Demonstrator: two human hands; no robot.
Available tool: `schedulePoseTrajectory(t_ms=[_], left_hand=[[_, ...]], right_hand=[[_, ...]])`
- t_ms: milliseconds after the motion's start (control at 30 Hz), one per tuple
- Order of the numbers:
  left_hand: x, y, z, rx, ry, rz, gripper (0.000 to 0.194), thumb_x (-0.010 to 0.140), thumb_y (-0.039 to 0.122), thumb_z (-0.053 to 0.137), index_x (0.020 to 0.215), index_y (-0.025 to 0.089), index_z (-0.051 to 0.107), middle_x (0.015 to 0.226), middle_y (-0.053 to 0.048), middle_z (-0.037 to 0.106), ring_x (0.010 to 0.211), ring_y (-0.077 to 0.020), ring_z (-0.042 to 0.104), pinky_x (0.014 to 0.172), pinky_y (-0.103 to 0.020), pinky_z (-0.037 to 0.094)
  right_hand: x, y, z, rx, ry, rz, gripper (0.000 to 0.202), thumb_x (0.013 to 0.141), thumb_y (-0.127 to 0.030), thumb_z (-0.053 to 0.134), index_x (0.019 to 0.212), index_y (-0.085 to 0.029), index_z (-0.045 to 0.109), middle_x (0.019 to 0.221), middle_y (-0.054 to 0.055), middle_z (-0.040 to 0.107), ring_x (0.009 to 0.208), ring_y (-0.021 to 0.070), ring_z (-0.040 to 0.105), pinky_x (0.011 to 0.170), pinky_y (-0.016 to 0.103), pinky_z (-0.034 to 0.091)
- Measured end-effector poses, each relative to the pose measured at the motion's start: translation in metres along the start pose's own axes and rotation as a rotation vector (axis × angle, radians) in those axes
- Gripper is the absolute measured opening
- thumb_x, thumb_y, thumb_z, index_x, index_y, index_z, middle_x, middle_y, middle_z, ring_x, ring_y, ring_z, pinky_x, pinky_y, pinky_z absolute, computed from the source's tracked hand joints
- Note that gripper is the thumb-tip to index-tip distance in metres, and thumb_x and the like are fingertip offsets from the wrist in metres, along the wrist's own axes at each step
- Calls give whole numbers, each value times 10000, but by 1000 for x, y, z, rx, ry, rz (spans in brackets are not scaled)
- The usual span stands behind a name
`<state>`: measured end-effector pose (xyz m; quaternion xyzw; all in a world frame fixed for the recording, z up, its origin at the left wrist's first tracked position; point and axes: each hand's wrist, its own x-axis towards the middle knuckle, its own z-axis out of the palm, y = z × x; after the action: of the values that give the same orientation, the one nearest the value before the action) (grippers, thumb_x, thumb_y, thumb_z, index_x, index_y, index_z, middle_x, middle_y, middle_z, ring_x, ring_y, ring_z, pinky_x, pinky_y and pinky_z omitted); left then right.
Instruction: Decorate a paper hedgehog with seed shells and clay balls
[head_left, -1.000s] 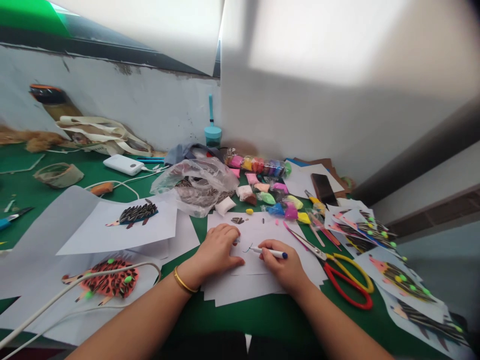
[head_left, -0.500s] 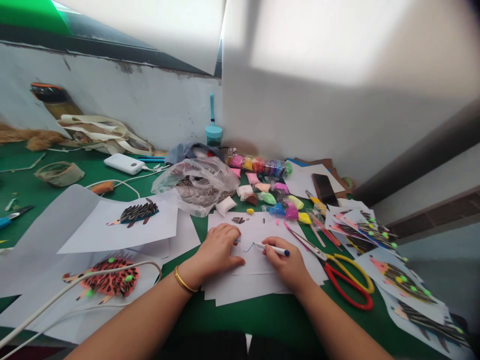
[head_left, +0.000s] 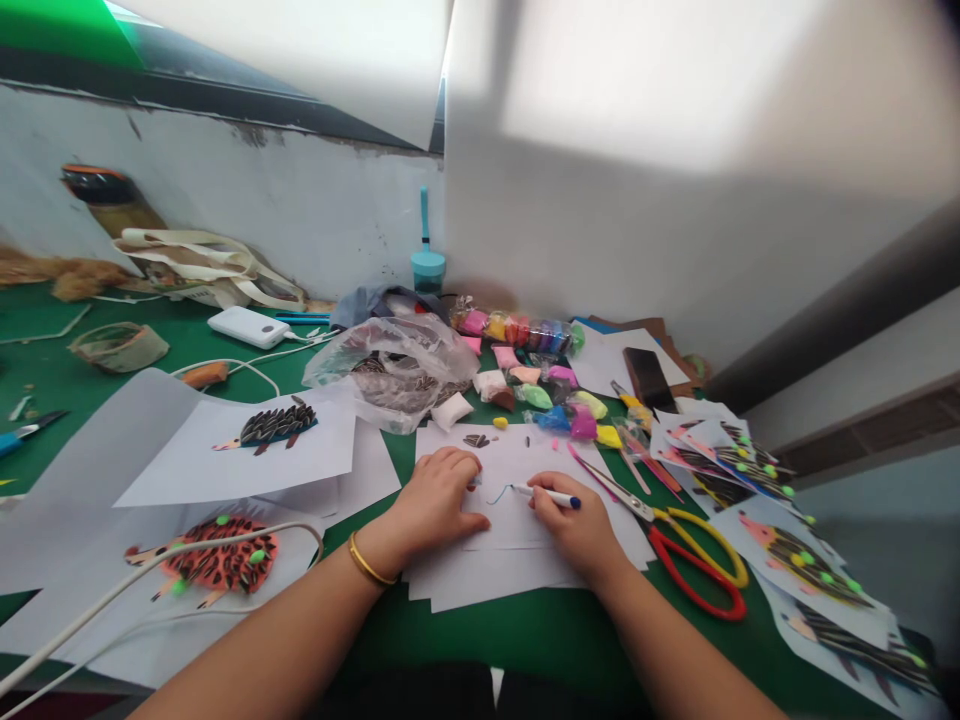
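My right hand (head_left: 574, 530) is closed around a white marker with a dark blue end (head_left: 553, 496). Its tip meets the top sheet of white paper (head_left: 517, 535), at the upper end of a thin curved blue line (head_left: 498, 496). My left hand (head_left: 442, 498), with a gold bangle at the wrist, rests on the left part of the same sheet, thumb spread from the bent fingers. Something small and pale shows at its fingertips, too small to name. Several dark striped seeds (head_left: 475, 440) and a yellow lump (head_left: 500, 423) lie near the sheet's far edge.
Scissors with red and yellow handles (head_left: 697, 565) lie right of my right hand. Beyond the paper are colourful clay packets (head_left: 551, 418) and a clear bag of seeds (head_left: 397, 375). Seed-covered hedgehog pictures (head_left: 806, 570) lie on both sides. A white cable (head_left: 97, 605) crosses the left.
The marker tip has shifted very slightly to the right along the top of the blue line. My left hand stays in place.
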<state>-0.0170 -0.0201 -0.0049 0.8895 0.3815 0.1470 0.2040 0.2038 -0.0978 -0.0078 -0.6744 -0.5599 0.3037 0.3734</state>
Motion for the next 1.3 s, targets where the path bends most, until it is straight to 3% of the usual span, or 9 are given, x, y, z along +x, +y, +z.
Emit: schedulePoseTrajectory(t_ms=[300,433,633,967,1300], left_hand=[[0,1,-2,-2,-9,-1,544,628,417,840,1051,224,558,1220,-57,617,1193,-294,511,971,-441,391],[0,1,-1,4,-2,6,545,626,418,838,1050,222,558,1219,-59,615,1186,-291,513,970,-440,392],[-1,2,-2,5,4,6,527,637,407,824,1053,223,556,1212,-58,618,1181,-288,516,964,-439,392],[-1,0,1,9,13,17,516,631,409,825,1036,228,564,1201,-59,620,1174,-288,519,964,-436,394],[-1,1,0,3,2,8,520,644,412,818,1060,228,566,1219,-62,614,1192,-288,508,972,-430,391]], right_hand=[[-5,0,-4,75,36,-19,235,883,-382,547,929,-199,688,772,32,726,744,202,676,678,280,495],[-12,-5,0,59,-34,-72,206,881,-342,542,913,-203,690,757,22,722,712,185,666,667,271,497],[-14,-11,8,51,-139,-123,196,872,-309,545,941,-216,703,841,22,744,781,187,684,738,279,523],[-12,-11,9,11,-168,-160,214,866,-335,572,969,-223,722,990,44,756,950,218,695,891,327,521],[-11,-11,9,-6,-169,-177,216,866,-331,571,964,-227,732,1009,45,758,971,224,694,906,334,522]])
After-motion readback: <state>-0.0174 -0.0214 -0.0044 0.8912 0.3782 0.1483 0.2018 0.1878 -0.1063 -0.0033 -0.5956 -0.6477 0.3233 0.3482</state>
